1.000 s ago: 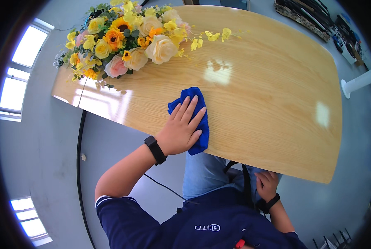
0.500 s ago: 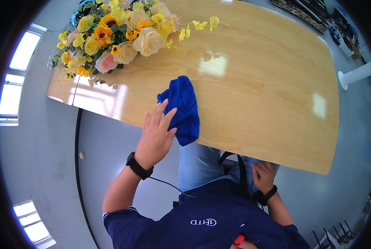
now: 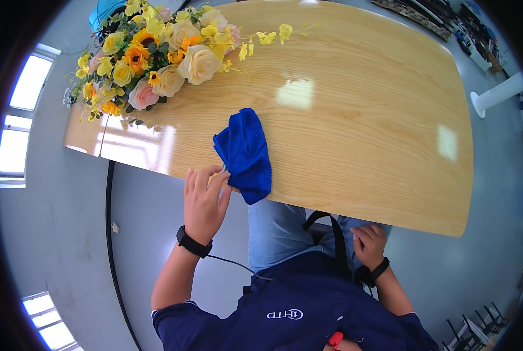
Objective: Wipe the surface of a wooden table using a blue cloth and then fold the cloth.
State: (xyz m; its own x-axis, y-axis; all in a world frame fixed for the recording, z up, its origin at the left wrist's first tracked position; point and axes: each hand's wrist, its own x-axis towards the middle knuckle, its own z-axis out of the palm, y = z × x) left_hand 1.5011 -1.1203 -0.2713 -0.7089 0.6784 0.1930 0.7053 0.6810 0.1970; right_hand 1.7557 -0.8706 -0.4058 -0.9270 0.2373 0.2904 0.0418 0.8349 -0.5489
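A blue cloth [image 3: 247,155], folded into a long, uneven shape, lies on the wooden table [image 3: 355,134] at its near edge, one end hanging slightly over. My left hand [image 3: 205,202] is at the cloth's left edge, fingers bent and closed on that edge. A small pale bit, perhaps a tag, shows between the fingertips; I cannot make it out clearly. My right hand [image 3: 370,243] rests on my thigh below the table edge. Its fingers are loosely bent, slightly apart, with nothing visible in them. Each wrist wears a black band.
A bunch of yellow, orange, cream and pink flowers [image 3: 150,64] covers the table's far left. A thin cable [image 3: 235,262] runs from my left wristband towards my body. A white post [image 3: 498,93] stands beyond the table's right edge. Dark stools [image 3: 475,330] are at the lower right.
My left hand has drawn back from over the cloth to its left edge, and its fingers have bent inward. The cloth keeps nearly the same shape. The whole view has shifted slightly.
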